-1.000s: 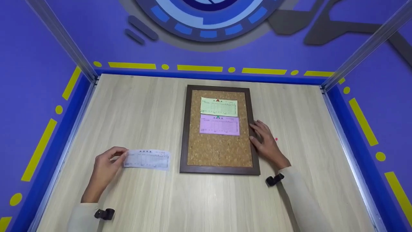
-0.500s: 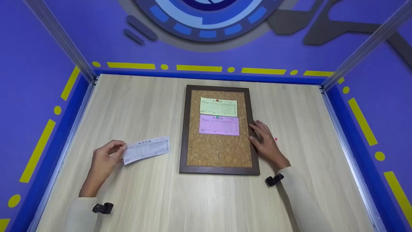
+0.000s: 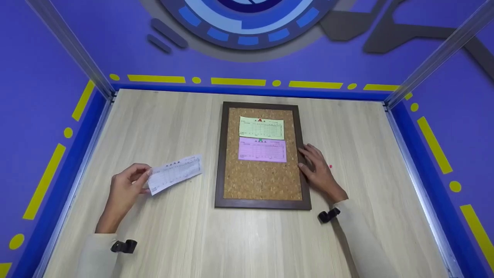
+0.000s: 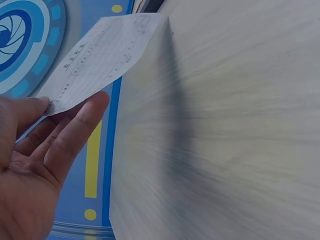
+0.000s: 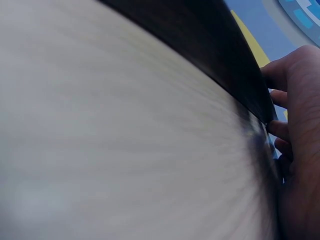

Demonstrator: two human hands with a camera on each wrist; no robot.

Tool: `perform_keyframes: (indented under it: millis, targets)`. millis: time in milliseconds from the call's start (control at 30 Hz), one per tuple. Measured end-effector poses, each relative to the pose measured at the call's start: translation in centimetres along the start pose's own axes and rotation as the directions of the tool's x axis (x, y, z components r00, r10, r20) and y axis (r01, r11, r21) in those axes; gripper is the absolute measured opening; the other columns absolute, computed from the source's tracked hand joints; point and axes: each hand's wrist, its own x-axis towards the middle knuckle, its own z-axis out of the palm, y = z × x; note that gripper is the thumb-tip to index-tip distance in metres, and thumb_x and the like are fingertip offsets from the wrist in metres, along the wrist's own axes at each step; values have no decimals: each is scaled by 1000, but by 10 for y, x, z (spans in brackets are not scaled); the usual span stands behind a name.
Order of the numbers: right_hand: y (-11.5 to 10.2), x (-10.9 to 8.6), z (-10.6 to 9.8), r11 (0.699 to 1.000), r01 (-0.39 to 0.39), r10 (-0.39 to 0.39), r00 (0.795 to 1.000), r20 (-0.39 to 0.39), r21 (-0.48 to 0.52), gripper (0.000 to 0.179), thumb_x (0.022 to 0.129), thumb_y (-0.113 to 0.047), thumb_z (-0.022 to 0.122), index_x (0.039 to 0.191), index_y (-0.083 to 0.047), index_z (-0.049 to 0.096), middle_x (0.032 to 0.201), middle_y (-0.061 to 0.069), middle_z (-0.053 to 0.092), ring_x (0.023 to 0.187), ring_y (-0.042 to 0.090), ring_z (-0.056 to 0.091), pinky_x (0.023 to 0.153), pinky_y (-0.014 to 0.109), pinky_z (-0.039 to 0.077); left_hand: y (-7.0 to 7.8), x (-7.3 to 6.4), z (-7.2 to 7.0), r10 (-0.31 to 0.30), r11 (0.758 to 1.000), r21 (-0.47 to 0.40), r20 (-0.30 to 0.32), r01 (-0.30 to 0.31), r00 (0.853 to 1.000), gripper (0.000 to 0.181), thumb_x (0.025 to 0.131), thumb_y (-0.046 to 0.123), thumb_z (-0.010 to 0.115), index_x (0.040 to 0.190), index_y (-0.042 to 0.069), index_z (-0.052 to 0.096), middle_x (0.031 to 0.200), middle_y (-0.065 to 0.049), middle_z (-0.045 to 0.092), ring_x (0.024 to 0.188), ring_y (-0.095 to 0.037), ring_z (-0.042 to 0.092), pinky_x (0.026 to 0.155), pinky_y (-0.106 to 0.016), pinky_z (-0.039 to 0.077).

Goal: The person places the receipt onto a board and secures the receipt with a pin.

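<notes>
In the head view my left hand point(image 3: 126, 187) pinches the left end of a white printed paper slip point(image 3: 175, 174) between thumb and fingers. The slip's far end tilts up to the right, and its shadow shows on the table in the left wrist view. My right hand point(image 3: 318, 172) rests its fingertips and thumb against the right side of a brown-framed cork board point(image 3: 262, 181). Pinned to this board are a green slip point(image 3: 261, 130), under a red pin point(image 3: 260, 120), and a purple slip point(image 3: 262, 151) just below it, under a green pin point(image 3: 260, 140).
A small pink-red item point(image 3: 330, 166) lies on the wooden table point(image 3: 173, 231) just right of my right hand. Blue-purple panels point(image 3: 96, 31) with metal corner posts close off the back and both sides.
My left hand has lifted the white slip and moved it slightly away from me, its right end swinging upward. The right hand and the cork board stay in place.
</notes>
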Motion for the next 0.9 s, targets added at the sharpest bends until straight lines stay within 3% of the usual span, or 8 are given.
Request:
perform_keyframes:
  millis: [400,900]
  targets:
    - [2,1,2,999,36,-36,999,-30,-4,53,106,-16,73,155,0,60,168,25,45,162,45,31,130,66,24,14,6,1,17,998,-54,-28,-19,999,15,107,0,69,120,-6,74,114,-24,76,93,-4,74,64,-29,65]
    - [2,0,1,999,42,-42,999,-30,-4,53,106,-15,73,155,0,60,168,26,45,162,45,31,129,68,23,27,18,16,-5,998,-64,-33,3,999,15,107,2,71,119,-5,74,113,-24,75,90,-7,74,63,-28,64]
